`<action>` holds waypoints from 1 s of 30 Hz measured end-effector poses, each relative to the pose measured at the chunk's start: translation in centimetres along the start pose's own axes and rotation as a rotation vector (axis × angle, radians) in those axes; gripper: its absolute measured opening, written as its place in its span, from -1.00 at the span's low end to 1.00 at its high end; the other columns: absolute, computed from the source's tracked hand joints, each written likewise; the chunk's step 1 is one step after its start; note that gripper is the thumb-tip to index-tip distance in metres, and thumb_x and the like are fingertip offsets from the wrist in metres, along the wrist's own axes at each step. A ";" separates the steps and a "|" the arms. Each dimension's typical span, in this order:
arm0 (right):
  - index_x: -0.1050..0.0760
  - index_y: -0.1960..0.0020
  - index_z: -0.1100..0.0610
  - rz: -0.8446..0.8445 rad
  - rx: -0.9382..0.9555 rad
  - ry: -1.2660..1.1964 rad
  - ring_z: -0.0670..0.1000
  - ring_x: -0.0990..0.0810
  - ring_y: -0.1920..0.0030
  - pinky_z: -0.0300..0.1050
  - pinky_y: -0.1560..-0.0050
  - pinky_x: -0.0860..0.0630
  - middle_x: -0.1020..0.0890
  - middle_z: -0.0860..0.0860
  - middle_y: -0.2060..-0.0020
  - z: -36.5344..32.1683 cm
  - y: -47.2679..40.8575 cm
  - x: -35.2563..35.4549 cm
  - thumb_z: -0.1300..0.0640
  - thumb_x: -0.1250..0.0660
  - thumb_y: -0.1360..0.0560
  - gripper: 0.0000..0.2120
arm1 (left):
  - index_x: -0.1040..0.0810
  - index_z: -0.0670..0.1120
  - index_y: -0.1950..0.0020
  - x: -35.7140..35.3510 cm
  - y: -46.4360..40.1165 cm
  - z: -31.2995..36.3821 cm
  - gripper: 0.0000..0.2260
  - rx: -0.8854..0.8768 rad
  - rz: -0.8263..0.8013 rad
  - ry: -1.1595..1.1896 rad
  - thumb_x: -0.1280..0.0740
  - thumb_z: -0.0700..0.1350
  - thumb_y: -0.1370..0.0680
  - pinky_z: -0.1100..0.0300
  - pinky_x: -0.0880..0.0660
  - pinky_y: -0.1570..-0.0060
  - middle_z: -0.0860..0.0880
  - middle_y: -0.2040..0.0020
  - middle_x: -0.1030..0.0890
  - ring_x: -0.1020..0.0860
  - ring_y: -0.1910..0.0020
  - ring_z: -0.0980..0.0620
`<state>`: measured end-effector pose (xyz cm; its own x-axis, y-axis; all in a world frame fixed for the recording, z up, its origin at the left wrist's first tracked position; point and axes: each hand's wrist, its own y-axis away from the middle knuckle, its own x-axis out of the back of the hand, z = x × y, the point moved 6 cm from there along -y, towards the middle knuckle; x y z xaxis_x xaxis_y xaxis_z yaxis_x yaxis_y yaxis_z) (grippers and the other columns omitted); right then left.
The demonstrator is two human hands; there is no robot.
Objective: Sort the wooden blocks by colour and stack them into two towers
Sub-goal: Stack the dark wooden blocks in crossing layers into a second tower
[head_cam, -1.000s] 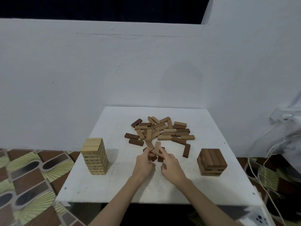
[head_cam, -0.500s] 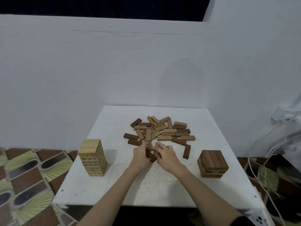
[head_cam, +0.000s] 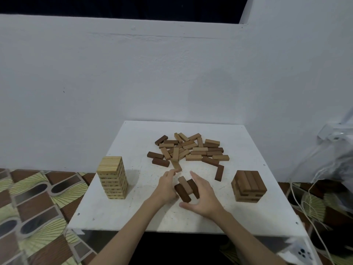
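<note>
Blocks, three of them side by side (head_cam: 186, 188), sit on the white table (head_cam: 118, 213) between my two hands, near the middle and toward the front edge. Two are dark brown, with a paler brown one between them. My left hand (head_cam: 165, 185) is against the left side of this little group, fingers curled; its fingertips reach up toward a light block (head_cam: 176, 166) at the near edge of the loose pile, though I cannot tell whether they pinch it. My right hand (head_cam: 203, 197) is spread wide, fingers straight along the right side of the three blocks and thumb stretched out across the front of them; it cups them without closing.

Behind lies the mixed pile (head_cam: 191, 149) of light and dark blocks. One dark block (head_cam: 219, 172) lies alone to the right of my hands. A light tower (head_cam: 112, 177) stands tall near the left edge, and a short dark tower (head_cam: 248, 186) stands near the right edge. Bare table shows between each tower and my hands, and along the front.
</note>
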<state>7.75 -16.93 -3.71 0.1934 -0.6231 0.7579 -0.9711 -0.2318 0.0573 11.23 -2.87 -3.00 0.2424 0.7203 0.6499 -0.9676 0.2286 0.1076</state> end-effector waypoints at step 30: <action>0.35 -0.48 -0.26 -0.326 -0.078 0.114 0.05 -0.25 -0.32 0.00 -0.31 -0.36 -0.28 -0.02 -0.30 -2.9 -3.5 0.0 0.43 -0.40 -0.32 0.18 | -0.15 -0.08 -0.46 0.7 0.7 -2.5 -0.12 0.232 -0.107 -0.062 -0.56 -0.23 -0.27 0.03 -0.46 -0.19 -0.13 -0.21 -0.43 -0.46 -0.17 -0.10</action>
<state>10.71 -13.94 -2.02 0.4826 -0.4373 0.7589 -0.8694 -0.3440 0.3546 10.91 -0.54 -4.34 0.3463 0.6570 0.6697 -0.9289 0.1402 0.3428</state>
